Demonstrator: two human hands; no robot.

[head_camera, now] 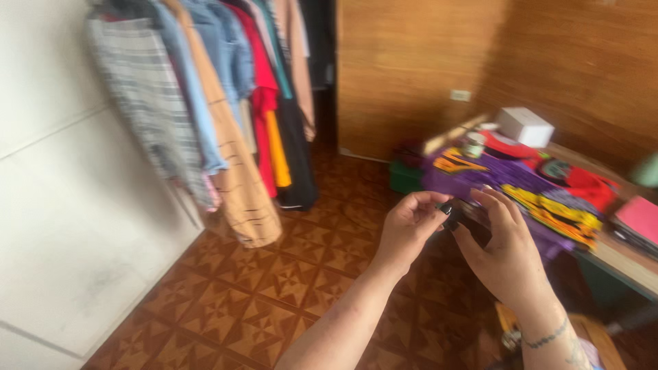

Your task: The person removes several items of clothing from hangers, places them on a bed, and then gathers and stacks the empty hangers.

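A small dark object [458, 214] is held between the two hands in front of the body, above the patterned brown floor [260, 288]. It is pinched by the fingertips of the left hand [409, 226], whose fingers are curled together, and it is cradled from the other side by the right hand [504, 253], whose fingers are bent around it. What the object is cannot be told, since it is blurred and mostly hidden; it may be a phone or a small case. As far as can be judged, the handling is at an early stage: the object has been taken up and nothing has yet been set down or opened.

Just beyond the hands, one table [620, 257] is seen, draped with a purple printed cloth [493, 175]. On it one white box [524, 127], one small jar [473, 144] and one pink folded item [637, 219] can be counted. Well apart, to the left, one rail of hanging clothes [226, 109] is seen against a white wall [62, 205]; roughly eight garments can be made out.
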